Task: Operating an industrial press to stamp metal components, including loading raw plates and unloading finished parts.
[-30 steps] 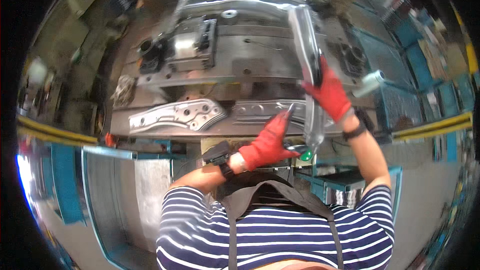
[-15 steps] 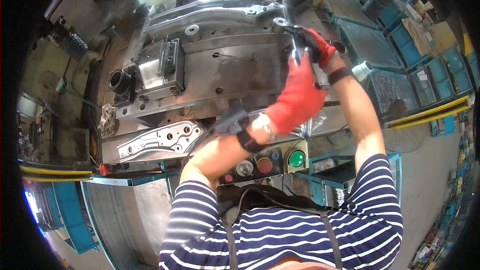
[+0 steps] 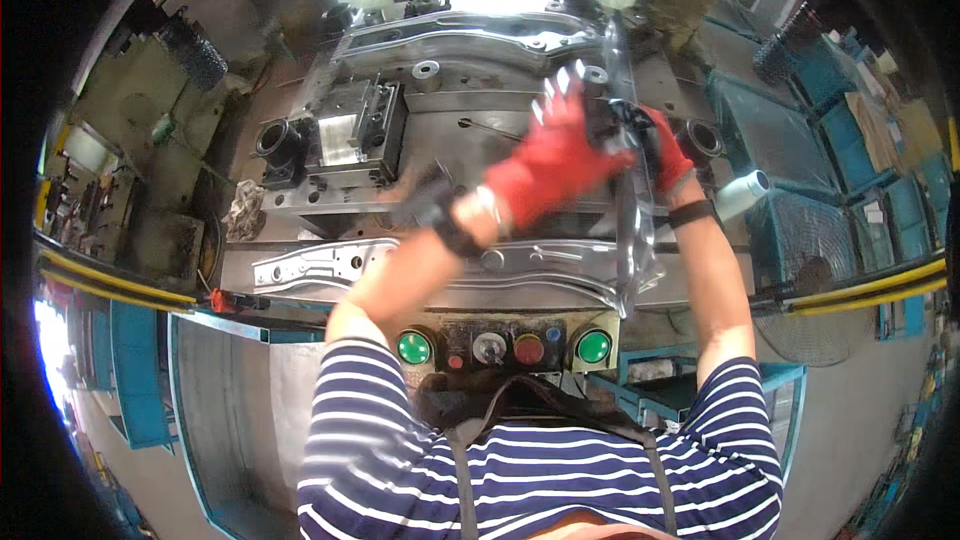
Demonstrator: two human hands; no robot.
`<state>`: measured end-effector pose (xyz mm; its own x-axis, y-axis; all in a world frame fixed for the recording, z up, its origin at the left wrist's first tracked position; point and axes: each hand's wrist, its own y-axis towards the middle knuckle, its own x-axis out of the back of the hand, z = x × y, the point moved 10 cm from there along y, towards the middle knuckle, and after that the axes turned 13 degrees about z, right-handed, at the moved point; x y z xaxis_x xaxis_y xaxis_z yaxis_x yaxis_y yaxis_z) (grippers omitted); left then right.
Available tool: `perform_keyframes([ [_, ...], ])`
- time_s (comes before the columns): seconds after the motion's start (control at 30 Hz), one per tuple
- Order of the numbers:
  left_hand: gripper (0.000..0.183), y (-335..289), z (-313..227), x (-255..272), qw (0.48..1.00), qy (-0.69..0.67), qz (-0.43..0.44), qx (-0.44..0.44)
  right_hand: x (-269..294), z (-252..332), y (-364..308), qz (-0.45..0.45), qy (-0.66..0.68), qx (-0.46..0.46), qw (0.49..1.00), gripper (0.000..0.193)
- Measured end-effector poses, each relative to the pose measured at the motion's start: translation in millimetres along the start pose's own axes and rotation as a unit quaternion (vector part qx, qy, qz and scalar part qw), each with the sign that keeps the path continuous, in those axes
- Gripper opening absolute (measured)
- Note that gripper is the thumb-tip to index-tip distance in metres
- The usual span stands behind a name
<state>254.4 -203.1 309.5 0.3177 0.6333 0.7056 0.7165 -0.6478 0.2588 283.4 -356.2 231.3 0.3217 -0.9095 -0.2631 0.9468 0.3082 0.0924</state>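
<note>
My right hand (image 3: 660,145), in a red and black glove, is closed around a long stamped metal part (image 3: 634,240). That part points away from me, its near end over the front edge of the machine bed. My left hand (image 3: 548,155), in a red glove with pale fingertips, hangs over the bed to the left of it. Its fingers are stretched out and blurred by motion. Whether its thumb touches the part, I cannot tell. Another stamped metal panel (image 3: 540,258) lies along the bed's near edge, partly behind my left forearm. A similar panel (image 3: 480,28) rests across the far die.
A steel die block (image 3: 362,130) stands on the left of the bed, beside a round post (image 3: 275,140). A thin rod (image 3: 490,127) lies mid-bed. Below the front edge is a button panel (image 3: 510,342). A white cylinder (image 3: 742,195) and a fan (image 3: 800,240) are to the right.
My left hand has moved left, away from my right hand, and its fingers have spread. My right hand still grips the long part. The view has shifted a little.
</note>
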Motion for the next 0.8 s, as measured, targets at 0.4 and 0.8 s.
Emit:
perform_keyframes([
  [0.4,0.065,164.5,206.2,84.5,0.864,0.385,0.244,0.212,50.8,-36.0,3.0,-0.07,-0.006,-0.021,0.997,0.026],
  [0.8,0.061,13.4,55.0,119.5,0.734,0.677,-0.046,0.036,-13.2,2.6,-30.9,-0.174,0.027,-0.026,0.984,0.038],
])
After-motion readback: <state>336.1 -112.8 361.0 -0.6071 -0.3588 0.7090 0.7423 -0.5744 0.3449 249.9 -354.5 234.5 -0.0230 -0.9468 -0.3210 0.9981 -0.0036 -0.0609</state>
